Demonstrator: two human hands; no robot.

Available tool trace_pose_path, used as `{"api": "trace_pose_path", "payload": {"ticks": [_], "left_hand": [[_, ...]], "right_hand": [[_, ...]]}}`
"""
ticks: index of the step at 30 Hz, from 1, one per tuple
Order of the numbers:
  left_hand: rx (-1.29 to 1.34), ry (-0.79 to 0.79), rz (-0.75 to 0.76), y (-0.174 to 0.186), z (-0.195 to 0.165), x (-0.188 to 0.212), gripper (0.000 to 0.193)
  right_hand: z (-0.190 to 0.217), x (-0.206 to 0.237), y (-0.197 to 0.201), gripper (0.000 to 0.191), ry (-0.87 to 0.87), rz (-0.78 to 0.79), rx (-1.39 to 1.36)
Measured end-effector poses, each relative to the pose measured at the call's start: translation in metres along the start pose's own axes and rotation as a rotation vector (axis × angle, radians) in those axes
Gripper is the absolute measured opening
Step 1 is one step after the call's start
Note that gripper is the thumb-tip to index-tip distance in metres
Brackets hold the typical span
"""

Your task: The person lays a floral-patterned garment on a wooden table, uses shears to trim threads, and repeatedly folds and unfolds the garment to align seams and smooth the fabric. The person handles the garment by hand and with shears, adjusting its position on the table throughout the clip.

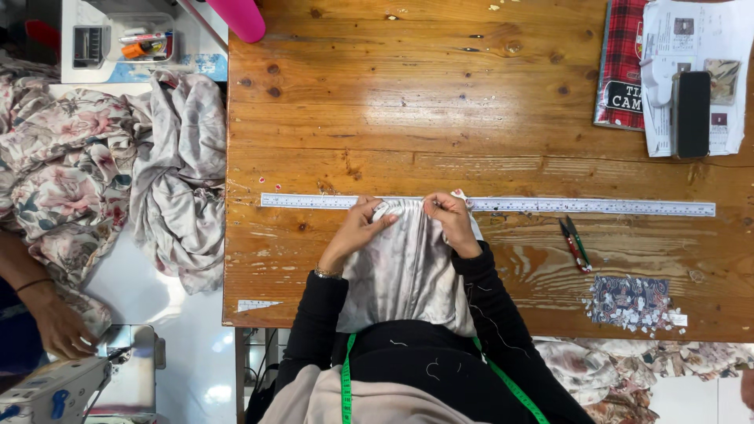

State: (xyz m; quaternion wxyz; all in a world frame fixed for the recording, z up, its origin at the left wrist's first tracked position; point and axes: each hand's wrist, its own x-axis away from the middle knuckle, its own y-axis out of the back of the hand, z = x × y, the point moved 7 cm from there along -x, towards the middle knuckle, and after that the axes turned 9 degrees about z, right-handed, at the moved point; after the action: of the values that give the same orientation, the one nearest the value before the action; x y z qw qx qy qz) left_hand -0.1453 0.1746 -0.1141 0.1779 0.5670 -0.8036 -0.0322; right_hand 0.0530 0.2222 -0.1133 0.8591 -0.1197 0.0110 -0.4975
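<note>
**Both hands pinching a gathered fabric edge against the ruler**

Far left: floral fabric (63,169) and a grey crumpled cloth (179,177) are lying heaped off the table; another person's hand (61,326) is resting by a sewing machine (55,389); a clear plastic box (141,41) at top left is holding small items, orange and white, too small to identify.

Centre: the left hand (357,228) is clenching the left end of the pale satin fabric (404,271); the right hand (454,220) is pinching its right end; the gathered top edge is bunching between them, touching the long metal ruler (550,206) on the wooden table (440,102); the rest of the fabric is trailing back over the table edge toward the body; a green tape measure (346,377) is hanging round the neck.

Step, as judged: the gathered width is being held against the scale; the next move is likely calling for keeping both ends taut and level with the markings.

Right: small snips (575,243) are lying just below the ruler; a patterned scrap (628,298) with paper bits is sitting near the table edge; a dark phone (692,114) is resting on papers (707,47), beside a red plaid packet (624,63).
</note>
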Motion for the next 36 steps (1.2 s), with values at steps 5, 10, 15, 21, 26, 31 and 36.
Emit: {"api": "trace_pose_path", "payload": {"ticks": [5, 10, 15, 21, 26, 31, 36], "left_hand": [[0.847, -0.144, 0.187, -0.024, -0.015, 0.019, 0.033], [1.187, -0.005, 0.130, -0.046, -0.018, 0.029, 0.036], [1.354, 0.016, 0.173, -0.056, -0.021, 0.033, 0.033], [1.394, -0.017, 0.145, -0.063, -0.013, 0.039, 0.033], [1.439, 0.032, 0.162, -0.076, -0.010, 0.041, 0.031], [1.591, 0.092, 0.185, -0.083, -0.009, 0.053, 0.032], [1.361, 0.082, 0.152, -0.084, -0.018, 0.052, 0.039]], "right_hand": [[0.026, 0.018, -0.015, 0.021, -0.034, 0.096, 0.101], [0.087, 0.046, -0.050, 0.035, 0.760, 0.122, 0.757], [0.112, 0.060, 0.057, 0.015, 0.700, -0.297, 0.029], [0.163, 0.102, 0.041, 0.046, 0.778, 0.387, -0.647], [0.144, 0.109, -0.041, 0.016, 0.893, 0.046, 1.042], [0.154, 0.106, 0.052, 0.023, 0.780, -0.230, -0.057], [0.143, 0.110, -0.003, 0.038, 0.579, 0.316, 0.381]]}}
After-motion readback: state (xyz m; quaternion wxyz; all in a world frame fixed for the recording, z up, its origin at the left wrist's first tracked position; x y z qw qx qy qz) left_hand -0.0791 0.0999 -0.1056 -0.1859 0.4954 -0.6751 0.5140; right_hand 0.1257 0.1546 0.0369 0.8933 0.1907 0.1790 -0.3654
